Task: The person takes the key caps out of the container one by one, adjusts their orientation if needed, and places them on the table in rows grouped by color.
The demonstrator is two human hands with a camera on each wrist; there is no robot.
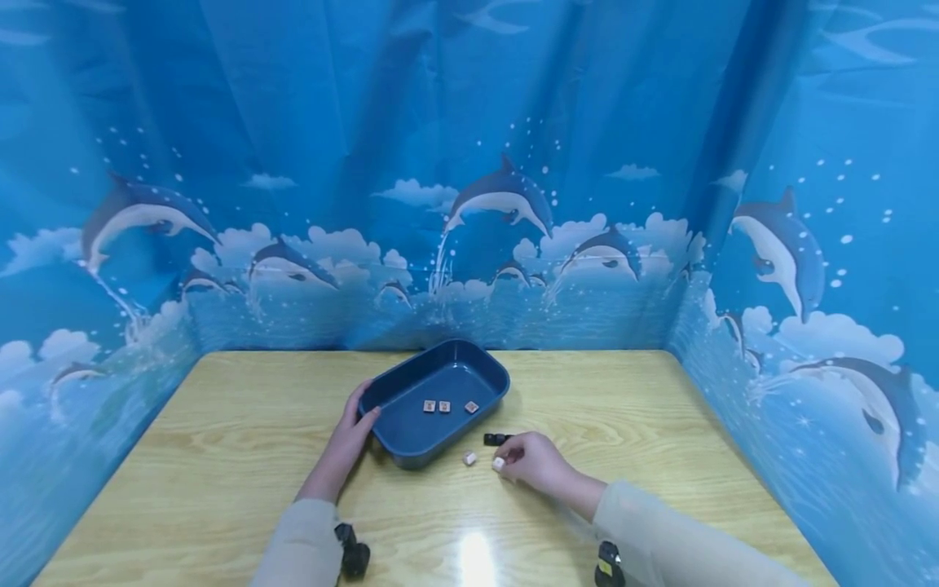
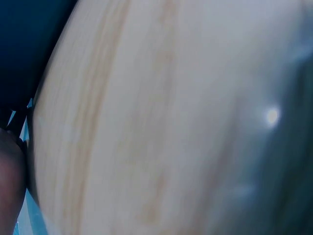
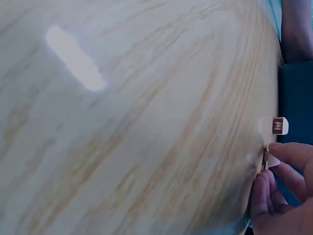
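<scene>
Within the pinching right hand (image 1: 538, 462), a white block (image 1: 498, 464); against the gripping left hand (image 1: 350, 436), a blue tray (image 1: 405, 425).

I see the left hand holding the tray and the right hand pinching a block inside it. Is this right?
Not quite: the block is outside the tray, as the head view shows. The left hand holds the tray, and the right hand pinches the block.

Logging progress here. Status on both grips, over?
Left grip holding blue tray; right grip pinching white block; loose block lies between right grip and tray.
</scene>
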